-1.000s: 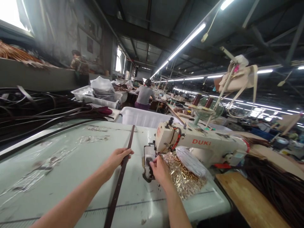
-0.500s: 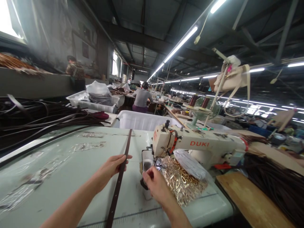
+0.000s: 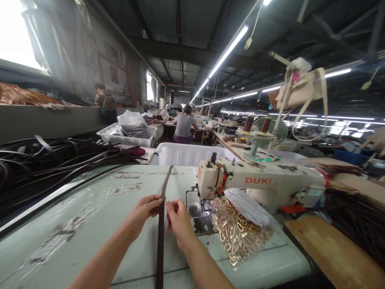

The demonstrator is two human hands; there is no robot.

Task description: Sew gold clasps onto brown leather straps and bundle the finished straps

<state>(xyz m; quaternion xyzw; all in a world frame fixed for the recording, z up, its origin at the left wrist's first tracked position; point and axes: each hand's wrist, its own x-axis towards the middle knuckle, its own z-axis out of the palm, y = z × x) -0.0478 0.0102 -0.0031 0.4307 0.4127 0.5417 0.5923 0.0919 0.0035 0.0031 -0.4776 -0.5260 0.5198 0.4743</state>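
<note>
our right hand (image 3: 178,216) has come from the sewing machine (image 3: 255,180) to the strap (image 3: 161,241), lower centre, so both are there: left hand (image 3: 153,205) pinching it, right's grip we cannot tell.

Dim overall; ceiling tubes (image 3: 228,52) bright, left window (image 3: 22,36) blown out. Sheen on tabletop (image 3: 138,253). Wide-angle stretch toward edges.

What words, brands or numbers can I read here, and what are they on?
"DUKI": in red capitals on the arm of the sewing machine.
Small reddish mark on the machine's near end: too blurred to read.
Ruler markings on the tabletop: graduation lines show, but any numbers are too small to read.
</note>
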